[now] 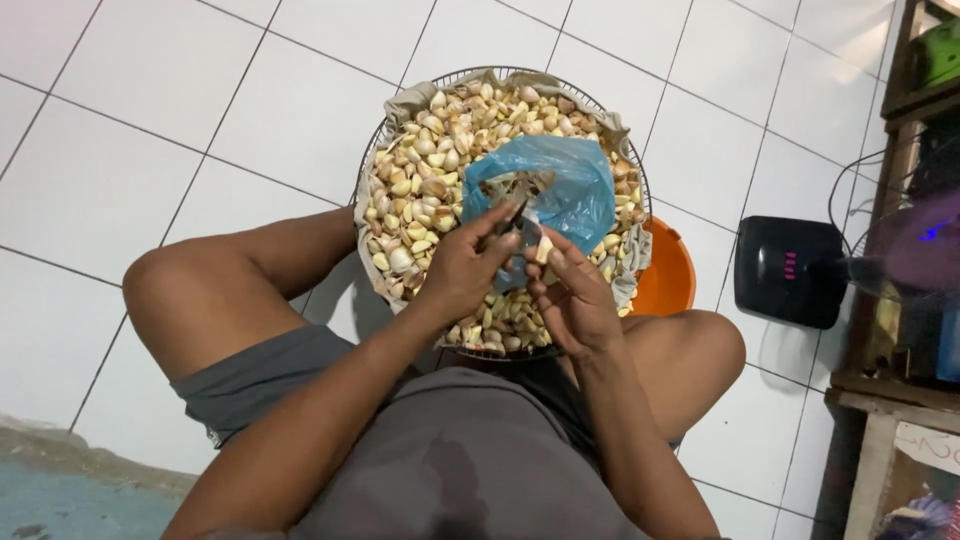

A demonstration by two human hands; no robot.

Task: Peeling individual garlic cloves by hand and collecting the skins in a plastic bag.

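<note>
below, left hand fingers gripping small knife, right hand pinching garlic clove, blue plastic bag behind

— What carries everything?
— A white tiled floor. At upper centre sits a round wire basket; an orange plastic bowl beside it, a black box-shaped device at right.

Both forearms extend forward from the lap and converge at the middle of the view. Left hand: fingers curled closed, thumb pressed toward the fingertips, wrist slightly bent. Right hand: palm turned inward, fingers pinched shut. The hands nearly touch. Seated with bare knees spread outward.
</note>
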